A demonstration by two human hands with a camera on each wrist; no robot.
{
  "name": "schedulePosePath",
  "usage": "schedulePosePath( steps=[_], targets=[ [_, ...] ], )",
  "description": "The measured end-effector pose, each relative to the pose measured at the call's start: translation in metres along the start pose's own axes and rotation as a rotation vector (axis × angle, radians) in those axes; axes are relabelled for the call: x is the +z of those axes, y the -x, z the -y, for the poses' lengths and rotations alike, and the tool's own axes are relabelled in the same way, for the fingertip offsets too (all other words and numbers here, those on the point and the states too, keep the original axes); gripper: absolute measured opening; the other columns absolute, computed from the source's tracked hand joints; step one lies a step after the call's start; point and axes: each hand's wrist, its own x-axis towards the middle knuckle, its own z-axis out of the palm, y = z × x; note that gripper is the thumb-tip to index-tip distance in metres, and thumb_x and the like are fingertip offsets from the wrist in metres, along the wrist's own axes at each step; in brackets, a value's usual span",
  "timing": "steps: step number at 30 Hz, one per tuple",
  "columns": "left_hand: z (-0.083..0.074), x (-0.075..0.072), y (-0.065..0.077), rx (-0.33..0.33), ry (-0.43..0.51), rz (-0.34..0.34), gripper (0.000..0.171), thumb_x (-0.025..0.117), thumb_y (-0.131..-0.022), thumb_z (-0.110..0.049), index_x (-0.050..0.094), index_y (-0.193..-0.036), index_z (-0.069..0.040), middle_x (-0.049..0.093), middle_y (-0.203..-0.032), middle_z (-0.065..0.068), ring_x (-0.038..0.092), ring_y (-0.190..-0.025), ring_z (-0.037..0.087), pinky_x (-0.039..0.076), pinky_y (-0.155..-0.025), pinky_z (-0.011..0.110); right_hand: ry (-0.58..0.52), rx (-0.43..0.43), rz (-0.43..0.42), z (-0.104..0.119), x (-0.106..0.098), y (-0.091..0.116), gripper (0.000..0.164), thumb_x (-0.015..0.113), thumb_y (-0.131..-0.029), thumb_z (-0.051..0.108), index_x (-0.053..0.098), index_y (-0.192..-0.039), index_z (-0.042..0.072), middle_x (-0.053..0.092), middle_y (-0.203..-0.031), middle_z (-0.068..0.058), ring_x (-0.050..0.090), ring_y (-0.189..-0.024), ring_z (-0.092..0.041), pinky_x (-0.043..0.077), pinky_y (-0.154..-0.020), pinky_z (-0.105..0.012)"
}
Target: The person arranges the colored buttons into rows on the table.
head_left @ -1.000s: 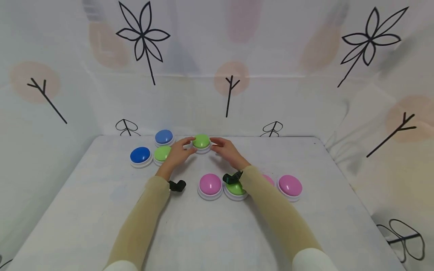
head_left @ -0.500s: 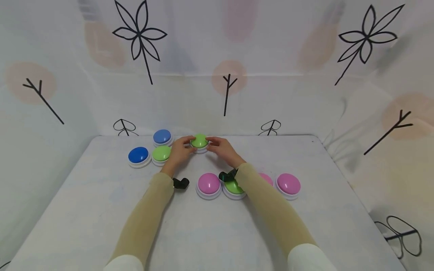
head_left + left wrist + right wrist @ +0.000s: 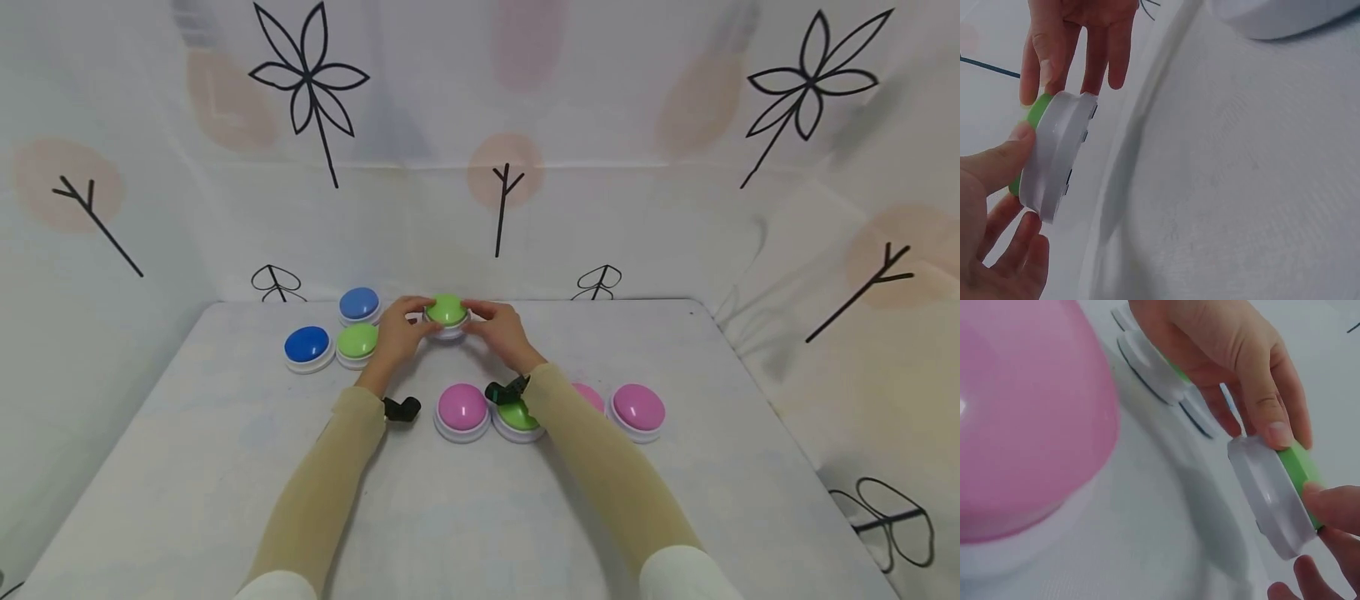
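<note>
A green push button with a round white base (image 3: 447, 310) is held between both hands near the back edge of the table. My left hand (image 3: 397, 335) pinches its left side, thumb toward me. From the opposite side my right hand (image 3: 506, 335) grips it the same way. In the left wrist view the button (image 3: 1054, 156) is tilted, its underside with small dark feet raised off the white surface. Another green button (image 3: 356, 340) sits just left of my left hand, partly covered by it.
Two blue buttons (image 3: 307, 344) stand at the back left. Nearer me is a row with a pink button (image 3: 462, 407), a green button (image 3: 517, 415) and two more pink ones, partly hidden by the right sleeve (image 3: 592, 458). A patterned cloth (image 3: 420, 225) rises behind the white table (image 3: 450, 517).
Both hands have closed in on the green button's sides and raised it slightly. The other buttons have stayed in place; the head view has shifted a little.
</note>
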Motion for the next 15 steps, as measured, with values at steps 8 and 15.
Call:
schedulePosePath(
  steps=[8, 15],
  targets=[
    [-0.014, -0.001, 0.004, 0.057, 0.067, -0.01, 0.051, 0.085, -0.081, -0.021, 0.068, -0.126, -0.006, 0.054, -0.123, 0.01, 0.051, -0.118, 0.025, 0.044, -0.106, 0.035, -0.052, -0.037, -0.021, 0.01, -0.003, 0.007, 0.047, 0.078, -0.086, 0.014, 0.067, -0.131, 0.015, 0.061, -0.136, -0.004, 0.051, -0.132, -0.02, 0.039, -0.11, -0.038],
    [-0.027, -0.003, 0.012, 0.058, 0.086, -0.004, 0.052, 0.085, -0.082, -0.024, 0.067, -0.128, -0.006, 0.054, -0.121, 0.008, 0.053, -0.117, 0.023, 0.046, -0.104, 0.034, -0.087, -0.068, -0.053, 0.016, -0.004, 0.016, 0.047, 0.08, -0.085, 0.015, 0.067, -0.13, 0.014, 0.058, -0.141, 0.001, 0.045, -0.137, -0.019, 0.036, -0.113, -0.041]
  ],
)
